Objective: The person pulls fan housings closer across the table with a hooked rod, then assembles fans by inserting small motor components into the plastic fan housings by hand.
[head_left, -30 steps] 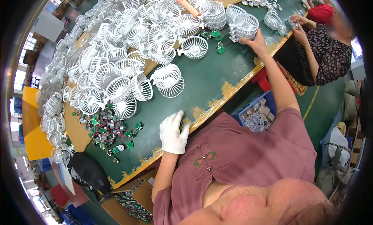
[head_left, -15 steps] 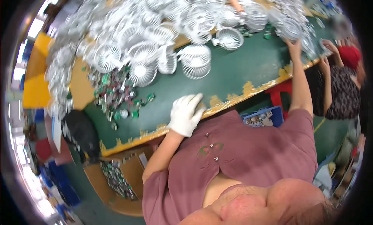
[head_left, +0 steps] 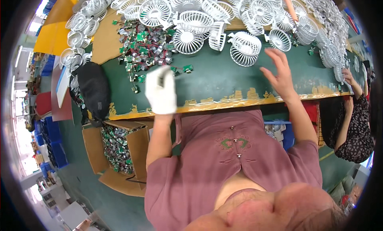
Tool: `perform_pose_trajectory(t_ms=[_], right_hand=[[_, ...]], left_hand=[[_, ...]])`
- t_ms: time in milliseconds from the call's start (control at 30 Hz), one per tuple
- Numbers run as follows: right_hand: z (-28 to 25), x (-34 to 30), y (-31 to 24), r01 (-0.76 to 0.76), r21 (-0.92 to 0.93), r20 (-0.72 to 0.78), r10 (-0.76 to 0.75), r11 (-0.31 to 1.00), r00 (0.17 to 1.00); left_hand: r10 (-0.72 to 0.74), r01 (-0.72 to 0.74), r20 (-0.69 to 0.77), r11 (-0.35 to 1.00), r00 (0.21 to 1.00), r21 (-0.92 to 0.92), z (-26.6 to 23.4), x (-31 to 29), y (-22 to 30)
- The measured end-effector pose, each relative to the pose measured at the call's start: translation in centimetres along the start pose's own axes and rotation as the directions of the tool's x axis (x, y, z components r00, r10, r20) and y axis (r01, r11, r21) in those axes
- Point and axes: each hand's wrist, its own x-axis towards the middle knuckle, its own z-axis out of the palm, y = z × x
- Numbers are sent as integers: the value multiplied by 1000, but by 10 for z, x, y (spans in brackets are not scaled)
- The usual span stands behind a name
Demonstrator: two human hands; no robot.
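Green desk (head_left: pixel 215 85) bore unjoined green-board parts (head_left: pixel 144 47) beside white plastic cages (head_left: pixel 245 51), right hand (head_left: pixel 284 81) splayed empty, white-gloved left hand (head_left: pixel 160 91) unclear in grip.

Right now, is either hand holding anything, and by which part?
The right hand is open and holds nothing. For the gloved left hand, it cannot be told: a dark patch there is too blurred.

fan guards (head_left: pixel 188 41): white | glove (head_left: pixel 161 96): white | tabletop (head_left: pixel 217 83): green | shirt (head_left: pixel 203 169): mauve | co-worker's top (head_left: pixel 355 149): black, pale-patterned
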Motion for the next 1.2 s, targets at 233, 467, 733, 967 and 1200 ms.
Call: perform_pose_trajectory(t_ms=[233,467,733,967,1200], right_hand=[[59,51,13,-138,-143,63,148,980,987],[53,48,45,-361,548,-74,474,754,877],[17,-6,6,-415,642,61,497,645,866],[44,-23,-28,-418,100,217,390,903,895],[41,-21,-43,-328,14,168,321,944,932]], left_hand=[[-394,200,252,805,884,559,-2,57,-41],[-157,144,-23,947,987,-287,-34,87,-9],[-137,140,38,896,990,-422,-38,58,20],[-236,160,670,972,704,174,-3,19,41],[-7,51,484,996,875,-79,12,24,36]])
